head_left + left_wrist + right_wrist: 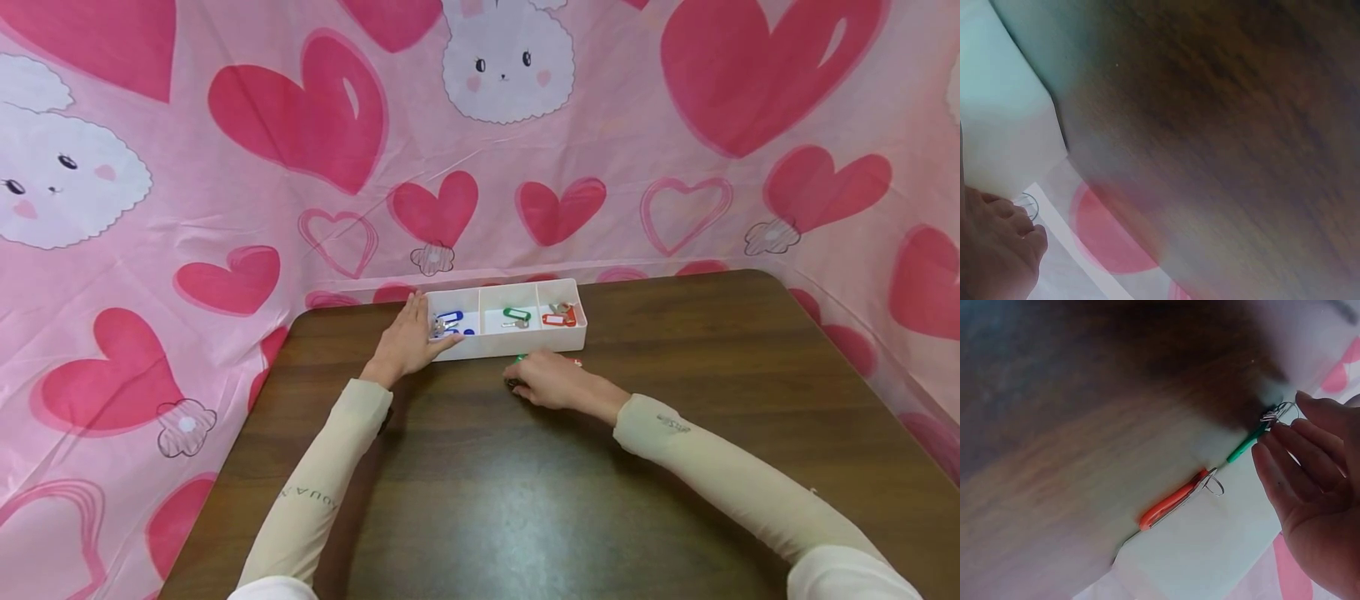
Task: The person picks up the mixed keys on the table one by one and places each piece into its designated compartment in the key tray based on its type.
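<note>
A white three-compartment tray (pixel 510 343) stands near the table's back edge. My left hand (pixel 408 340) rests along its left end, fingers straight, thumb stretched over the front corner. Blue key tags (pixel 450 317) with keys lie in the left compartment, a green key tag (pixel 517 314) with a key in the middle, red key tags (pixel 558 318) with keys in the right. In front of the tray, my right hand (pixel 551 379) pinches the metal ring of another green key tag (pixel 1249 442) between thumb and fingertips. Beside it, a red key tag (pixel 1172 503) lies against the tray's front.
The brown wooden table (pixel 480 500) extends toward me and to the right. Behind and beside it hangs a pink cloth (pixel 495 150) printed with hearts and rabbit faces, close to the tray's back.
</note>
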### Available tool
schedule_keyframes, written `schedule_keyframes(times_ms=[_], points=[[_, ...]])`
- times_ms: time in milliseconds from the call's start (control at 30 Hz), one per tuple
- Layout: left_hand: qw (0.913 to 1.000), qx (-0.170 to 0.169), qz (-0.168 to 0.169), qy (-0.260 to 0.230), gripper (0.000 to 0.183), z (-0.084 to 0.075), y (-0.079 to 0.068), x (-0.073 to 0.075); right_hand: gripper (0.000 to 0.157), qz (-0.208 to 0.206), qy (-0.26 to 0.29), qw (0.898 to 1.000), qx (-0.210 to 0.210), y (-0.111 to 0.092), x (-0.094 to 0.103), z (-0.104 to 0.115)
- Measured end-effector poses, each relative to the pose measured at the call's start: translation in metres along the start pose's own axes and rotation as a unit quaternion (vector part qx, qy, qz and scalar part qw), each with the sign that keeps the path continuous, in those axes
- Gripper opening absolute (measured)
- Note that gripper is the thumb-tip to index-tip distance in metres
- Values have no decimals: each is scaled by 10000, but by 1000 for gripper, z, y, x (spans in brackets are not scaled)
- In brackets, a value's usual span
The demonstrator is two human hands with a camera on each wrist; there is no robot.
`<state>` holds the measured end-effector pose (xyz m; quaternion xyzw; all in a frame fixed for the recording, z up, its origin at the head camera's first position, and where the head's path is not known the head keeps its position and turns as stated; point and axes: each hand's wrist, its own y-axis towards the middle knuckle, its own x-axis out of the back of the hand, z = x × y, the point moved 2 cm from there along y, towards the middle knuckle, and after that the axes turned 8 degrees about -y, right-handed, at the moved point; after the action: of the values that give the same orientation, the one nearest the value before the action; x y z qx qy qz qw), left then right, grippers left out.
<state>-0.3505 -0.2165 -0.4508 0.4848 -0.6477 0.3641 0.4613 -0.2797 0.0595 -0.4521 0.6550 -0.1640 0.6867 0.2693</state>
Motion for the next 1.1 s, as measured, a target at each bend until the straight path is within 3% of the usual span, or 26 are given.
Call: schedule_keyframes(times_ms=[233, 500, 833, 1100], points=[[10000, 82, 18, 13, 123, 0, 2, 1, 7, -85, -230, 9995, 184, 4, 4, -1], [9999, 84, 37, -53, 122, 0, 1, 2, 8, -18, -195, 9998, 23, 8, 2, -3], [9999, 135, 60, -53, 123, -1, 3, 4, 14, -248, -263, 9993, 52, 9, 4, -2], [9997, 146, 123, -136, 124, -1, 1, 3, 10, -274, -273, 9992, -25, 8, 7, -2]])
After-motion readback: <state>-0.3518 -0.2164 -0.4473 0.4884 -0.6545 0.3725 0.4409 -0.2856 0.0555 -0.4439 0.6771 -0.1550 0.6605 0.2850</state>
